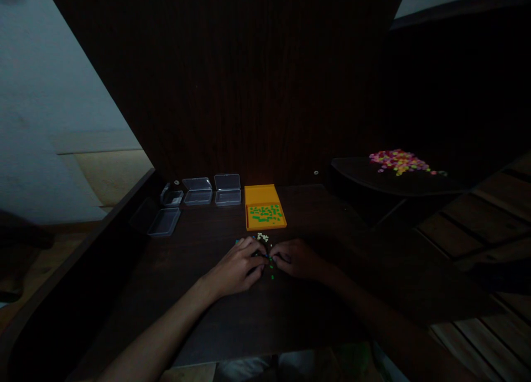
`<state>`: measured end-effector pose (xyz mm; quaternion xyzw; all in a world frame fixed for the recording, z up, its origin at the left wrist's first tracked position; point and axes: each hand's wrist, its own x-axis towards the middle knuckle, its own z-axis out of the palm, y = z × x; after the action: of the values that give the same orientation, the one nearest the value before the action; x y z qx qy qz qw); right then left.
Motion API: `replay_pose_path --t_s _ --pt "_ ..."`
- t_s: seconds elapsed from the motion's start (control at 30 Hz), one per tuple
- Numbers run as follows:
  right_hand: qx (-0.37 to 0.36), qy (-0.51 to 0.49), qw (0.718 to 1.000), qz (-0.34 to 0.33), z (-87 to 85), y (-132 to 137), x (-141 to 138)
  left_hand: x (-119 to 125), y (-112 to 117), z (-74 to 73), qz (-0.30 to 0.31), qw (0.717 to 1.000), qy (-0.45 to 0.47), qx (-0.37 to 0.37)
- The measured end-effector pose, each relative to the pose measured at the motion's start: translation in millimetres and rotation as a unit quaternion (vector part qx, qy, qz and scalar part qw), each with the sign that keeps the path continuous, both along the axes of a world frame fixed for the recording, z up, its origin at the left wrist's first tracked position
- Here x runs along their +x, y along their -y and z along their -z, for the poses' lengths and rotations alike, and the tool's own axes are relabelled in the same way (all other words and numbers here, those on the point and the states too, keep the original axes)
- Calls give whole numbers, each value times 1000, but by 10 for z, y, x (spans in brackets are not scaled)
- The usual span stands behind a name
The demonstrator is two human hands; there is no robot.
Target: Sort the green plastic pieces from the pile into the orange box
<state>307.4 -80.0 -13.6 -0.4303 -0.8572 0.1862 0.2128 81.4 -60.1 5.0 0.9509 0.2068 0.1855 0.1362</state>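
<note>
Left hand [241, 265], right hand [297, 258] curled inward, nearly meeting beside loose green pieces [272, 277]; whether gripping, unclear.

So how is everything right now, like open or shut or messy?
Left hand: curled
Right hand: curled
Yellow box: open, green bits inside
Clear box beside it: open, lid up
Next clear box: open, lid tilted
Front clear box: looks open
Corner clear box: too dim to tell
White bits: loose, clustered
Nearer green bits: scattered loose
Colourful bits: heaped
</note>
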Motion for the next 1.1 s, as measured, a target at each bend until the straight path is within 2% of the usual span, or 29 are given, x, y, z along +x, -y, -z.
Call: replay_pose_path --t_s 0.43,0.83,1.1 --pt "5 7 1000 7 0 6 -6 4 10 -48 -12 1000 -5 6" --pt "0 2 1000 -10 -49 34 -2 11 0 3 -23 1000 11 3" --pt "8 -11 1000 5 -20 26 61 24 12 32 -23 1000 -7 -3"
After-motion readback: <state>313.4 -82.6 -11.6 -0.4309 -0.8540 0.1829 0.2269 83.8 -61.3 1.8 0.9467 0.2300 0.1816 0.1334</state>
